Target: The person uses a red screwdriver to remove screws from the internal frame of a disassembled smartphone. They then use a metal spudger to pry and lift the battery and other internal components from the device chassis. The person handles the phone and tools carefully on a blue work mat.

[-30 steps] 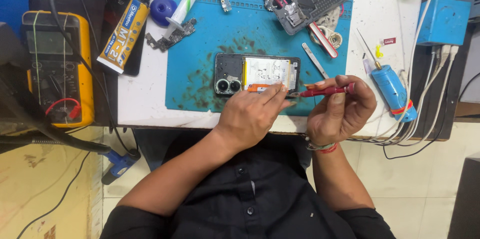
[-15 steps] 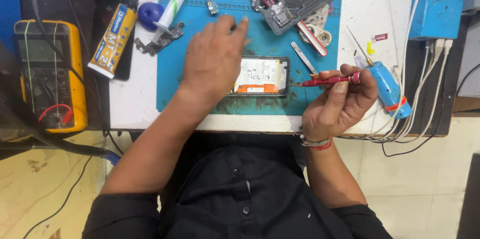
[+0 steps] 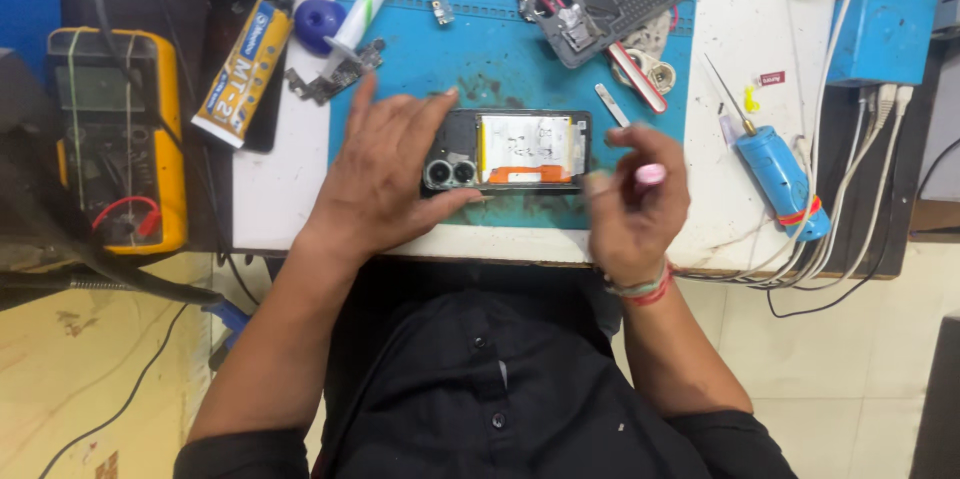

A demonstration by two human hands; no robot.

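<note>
Your left hand (image 3: 385, 174) lies flat with its fingers spread apart, gripping nothing; its thumb runs along the near edge of the opened phone (image 3: 508, 152) and its fingertips rest at the phone's camera end. Your right hand (image 3: 632, 204) is curled, fingers pinched together around a thin pink-ended tool (image 3: 648, 175), blurred, so you cannot tell its tip; it hovers just beside the phone's other end. Between your two hands the phone lies back-up on the blue mat (image 3: 400, 69), its white battery and orange strip exposed. Beyond your left fingertips sit a white syringe tube (image 3: 362, 7) and a small circuit board (image 3: 335, 77); farther out, a yellow multimeter (image 3: 118, 139). Beyond your right fingers lies a blue soldering tool (image 3: 782, 179).
</note>
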